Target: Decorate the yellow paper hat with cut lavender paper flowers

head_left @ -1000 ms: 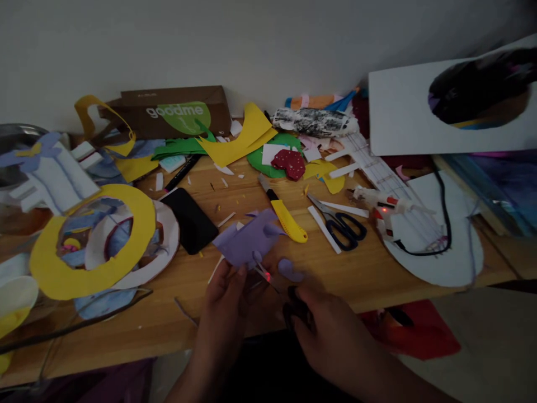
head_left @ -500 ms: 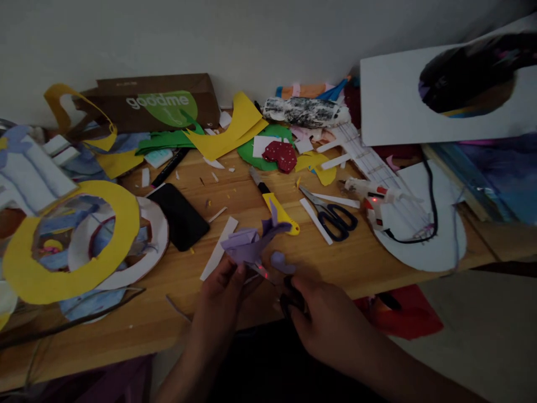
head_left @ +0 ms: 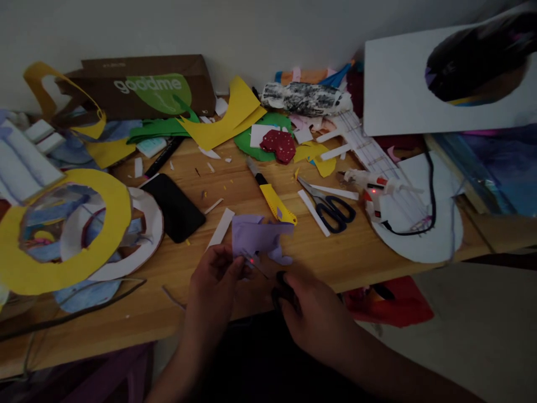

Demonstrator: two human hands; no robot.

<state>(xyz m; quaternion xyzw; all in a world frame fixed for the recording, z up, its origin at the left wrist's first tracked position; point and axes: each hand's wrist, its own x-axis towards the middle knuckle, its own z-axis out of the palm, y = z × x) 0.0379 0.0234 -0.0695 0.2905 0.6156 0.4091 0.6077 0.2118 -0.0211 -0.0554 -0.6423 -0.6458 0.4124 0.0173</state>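
My left hand (head_left: 213, 280) pinches the lower edge of a purple paper piece (head_left: 257, 235) just above the wooden table's (head_left: 176, 291) front edge. My right hand (head_left: 312, 313) is closed around the black handles of small scissors (head_left: 282, 288), whose blades reach into the purple paper from the right. A small purple offcut (head_left: 280, 257) hangs at the paper's lower right. The light is dim and the fingers are partly blurred.
A yellow utility knife (head_left: 272, 200), black-handled scissors (head_left: 329, 207), a glue gun (head_left: 375, 193) with its cord, a black phone (head_left: 174, 206), a yellow paper ring (head_left: 67, 229), white strips, a brown "goodme" bag (head_left: 138, 89) and coloured paper scraps cover the table. A white board (head_left: 403, 101) leans at right.
The purple paper has been turned and lowered, now lying flatter. Both hands shifted slightly left and up in view as the camera moved. The scissors stay in the paper.
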